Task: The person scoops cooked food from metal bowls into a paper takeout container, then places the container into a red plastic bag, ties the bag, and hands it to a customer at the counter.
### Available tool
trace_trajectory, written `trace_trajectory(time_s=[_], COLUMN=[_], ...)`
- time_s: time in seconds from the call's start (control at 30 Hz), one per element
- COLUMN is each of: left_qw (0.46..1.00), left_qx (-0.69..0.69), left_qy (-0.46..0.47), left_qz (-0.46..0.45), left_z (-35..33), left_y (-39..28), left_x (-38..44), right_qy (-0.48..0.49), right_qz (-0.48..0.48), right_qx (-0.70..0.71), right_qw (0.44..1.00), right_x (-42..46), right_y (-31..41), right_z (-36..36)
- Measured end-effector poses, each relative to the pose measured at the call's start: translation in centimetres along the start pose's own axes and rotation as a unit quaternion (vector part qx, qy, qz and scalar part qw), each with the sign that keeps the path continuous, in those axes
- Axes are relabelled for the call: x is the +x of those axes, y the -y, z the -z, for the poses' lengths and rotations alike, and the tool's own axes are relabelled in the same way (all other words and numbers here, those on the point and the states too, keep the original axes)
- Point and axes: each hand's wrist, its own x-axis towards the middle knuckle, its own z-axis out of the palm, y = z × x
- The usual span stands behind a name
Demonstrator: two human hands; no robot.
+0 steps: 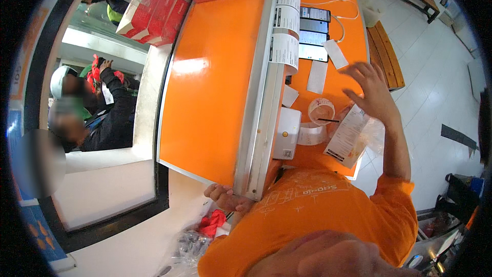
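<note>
My right hand (371,90) is raised over the lower counter, fingers apart and holding nothing. Just below it lies a parcel with a printed label (348,134), partly in clear plastic. Beside it are a tape roll (321,111), a dark pen or stick (328,120) and a curled label strip (312,134). My left hand (226,198) is at the near end of the raised orange counter (207,84), its fingers curled against the corner; whether they grip it is unclear. A white box (287,132) stands against the ledge. Two blank-looking paper slips (317,77) lie farther off.
Several lit phones (314,36) lie in a row beside printed labels (285,48) draped over the metal ledge. Red-and-white boxes (153,13) stand by the window opening, with people (111,115) beyond it. A wooden bench (384,57) is at the right. Plastic bags (188,250) lie below my left hand.
</note>
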Motion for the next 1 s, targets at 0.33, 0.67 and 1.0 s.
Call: trace_trajectory(time_s=[0.33, 0.67, 1.0], left_qw=[0.999, 0.997, 0.996], left_qx=[0.029, 0.059, 0.066], left_qy=[0.013, 0.027, 0.047], left_qz=[-0.021, -0.033, -0.037], left_z=[-0.6, 0.0, 0.0], left_y=[0.0, -0.3, -0.1], left_x=[0.9, 0.7, 0.7], right_qy=[-0.134, -0.121, -0.089], right_qz=[0.067, -0.019, -0.047], right_qx=[0.375, 0.502, 0.503], right_qw=[0.915, 0.856, 0.858], right_x=[12.5, 15.5, 16.4], right_y=[0.5, -3.8, -4.5], right_z=[-4.3, -9.5, -9.7])
